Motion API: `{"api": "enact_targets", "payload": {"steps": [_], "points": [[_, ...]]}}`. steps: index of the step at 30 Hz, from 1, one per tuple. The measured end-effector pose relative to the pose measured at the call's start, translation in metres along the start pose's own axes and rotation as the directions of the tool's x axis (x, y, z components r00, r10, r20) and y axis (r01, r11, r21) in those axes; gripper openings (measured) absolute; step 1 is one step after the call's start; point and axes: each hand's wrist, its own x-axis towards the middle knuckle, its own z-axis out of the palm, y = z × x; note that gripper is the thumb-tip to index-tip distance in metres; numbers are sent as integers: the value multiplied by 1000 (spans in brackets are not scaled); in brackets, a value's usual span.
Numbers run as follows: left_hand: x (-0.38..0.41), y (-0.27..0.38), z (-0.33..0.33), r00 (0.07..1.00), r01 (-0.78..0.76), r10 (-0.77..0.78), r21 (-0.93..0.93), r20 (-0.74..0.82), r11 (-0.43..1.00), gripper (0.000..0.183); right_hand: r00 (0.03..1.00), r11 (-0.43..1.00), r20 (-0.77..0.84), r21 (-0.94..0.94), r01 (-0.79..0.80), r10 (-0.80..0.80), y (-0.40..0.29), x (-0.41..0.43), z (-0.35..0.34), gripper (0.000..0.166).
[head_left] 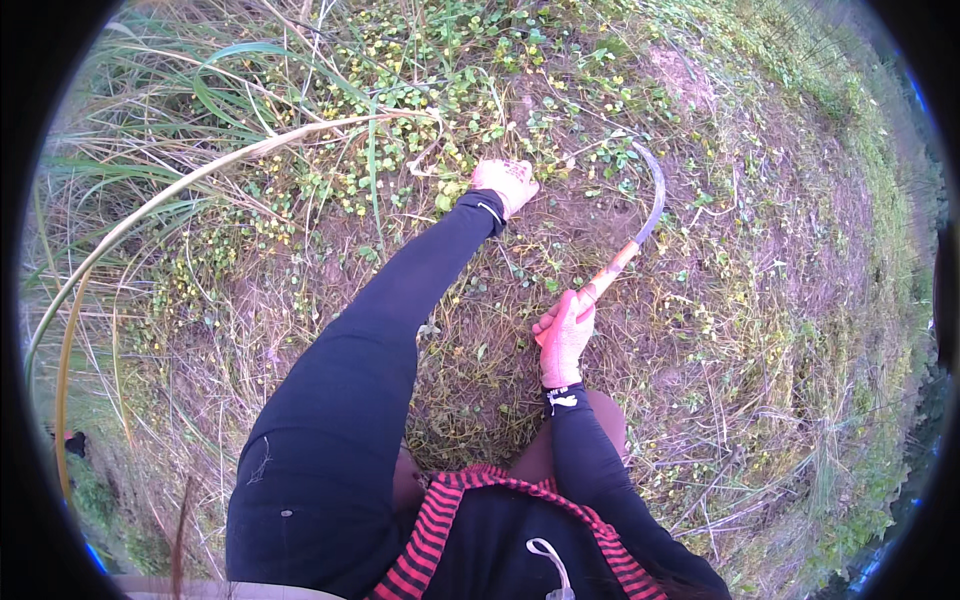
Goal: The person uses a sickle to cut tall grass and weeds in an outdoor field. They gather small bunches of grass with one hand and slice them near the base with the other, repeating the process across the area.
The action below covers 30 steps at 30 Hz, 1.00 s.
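Note:
My right hand (566, 341) is wrapped around the wooden handle (611, 274) of a sickle. The curved metal blade (658, 191) arcs up and back to the left, its tip among low weeds. Ahead and to the left, my left hand (506, 184) reaches down to the ground with its fingers curled under, beside small leafy weeds (450, 199). Reddish marks show on the back of that hand. What its fingers hold, if anything, is hidden. Bare soil and cut-looking stems (570, 217) lie between the left hand and the blade.
Tall grass clumps (150, 157) stand at the left, with a long dry stalk (225, 161) arching across towards my left hand. Dry stems (720, 510) lie to the right. A red-and-black striped cloth (427, 532) hangs over my front. Greenery borders the far right.

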Motion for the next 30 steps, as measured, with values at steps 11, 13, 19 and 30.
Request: {"api": "enact_targets", "payload": {"steps": [11, 13, 19, 30], "points": [[-179, 25, -29, 949, -230, 242, -82, 203, 970, 33, 998, 998, -66, 67, 15, -10, -6, 20, 1, 22], [-142, -10, -35, 983, -119, 135, 128, -122, 985, 50, 998, 996, -65, 91, -8, 14, -7, 18, 0, 21], [-94, -48, -6, 971, 205, -187, 119, -151, 971, 92, 998, 995, -47, 92, -29, 34, -14, 14, 0, 24], [-170, 40, -12, 815, -312, 489, -475, 311, 823, 27, 998, 997, -63, 72, -5, 9, -10, 21, 2, 24]]}}
